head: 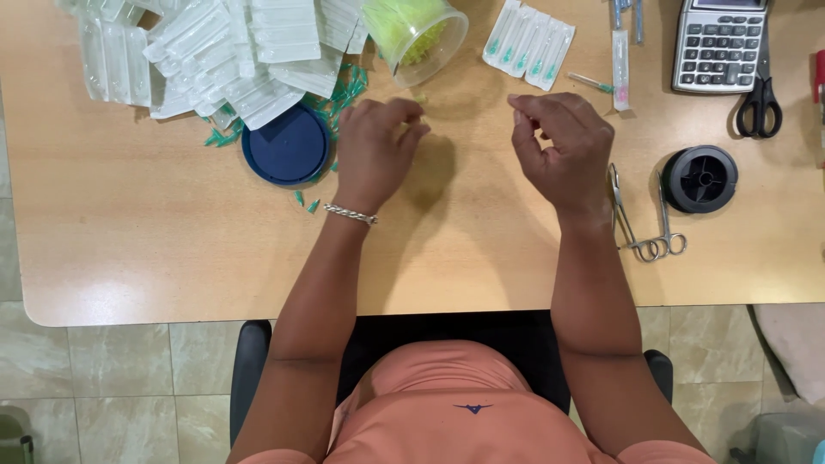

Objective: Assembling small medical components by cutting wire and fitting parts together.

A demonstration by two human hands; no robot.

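Note:
My left hand [375, 146] hovers over the wooden table [155, 232], fingers pinched together, with a silver bracelet on the wrist. My right hand [563, 146] is raised beside it, thumb and fingers pinched close. What either pinch holds is too small to see; a thin thread may run between them. A tipped clear jar of yellow-green pieces [414, 33] lies just beyond both hands. A small yellow piece [422, 100] rests on the table near my left fingertips.
A pile of clear blister packs [215, 51] and green caps lies at the back left, by a dark blue lid [286, 146]. Sealed needle packs [528, 45], metal forceps [643, 219], a black spool [700, 178], scissors [760, 99] and a calculator [718, 43] sit to the right.

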